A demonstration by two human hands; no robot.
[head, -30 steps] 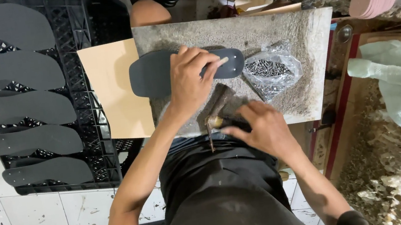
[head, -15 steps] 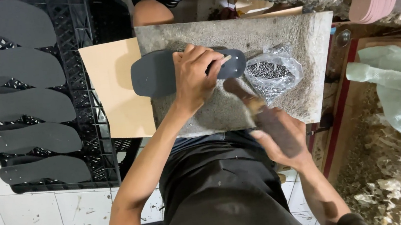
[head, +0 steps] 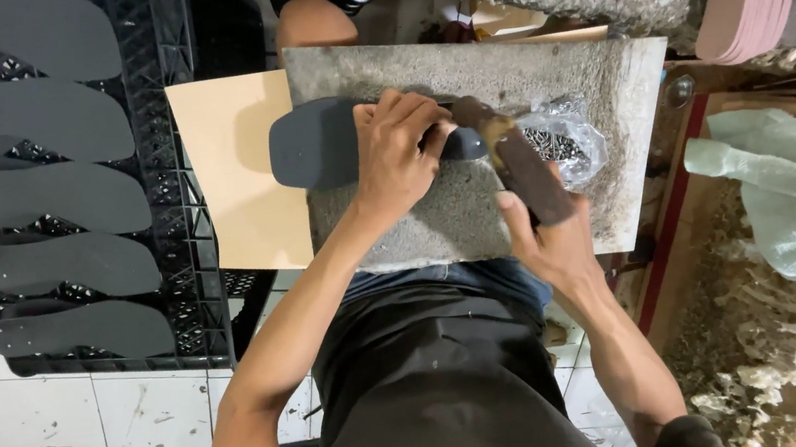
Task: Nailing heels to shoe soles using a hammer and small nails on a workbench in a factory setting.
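1. Working at a grey stone slab point(head: 437, 219) across my lap, I have little free room: bare stone shows only along its near edge and far-left corner.
2. A tan board point(head: 237, 172) juts out past the slab's left edge; beyond it a black crate point(head: 177, 129) carries a row of dark sole blanks point(head: 46, 199).
3. My left hand point(head: 400, 153) lies palm down, fingers curled, pressing a dark sole point(head: 314, 145) flat on the slab's far-left part; its toe end overhangs the left edge above the tan board.
4. My right hand point(head: 550, 241) is closed around the handle of a brown tool point(head: 510, 156), which slants from the near-right part of the slab up to the sole's heel end beside my left fingers.
5. A clear plastic bag point(head: 568, 139) of small dark bits sits just right of the tool, near the slab's right edge.
6. My left hand hides the sole's middle and the tool's tip, so I cannot tell how they meet; what the bits are is unclear.
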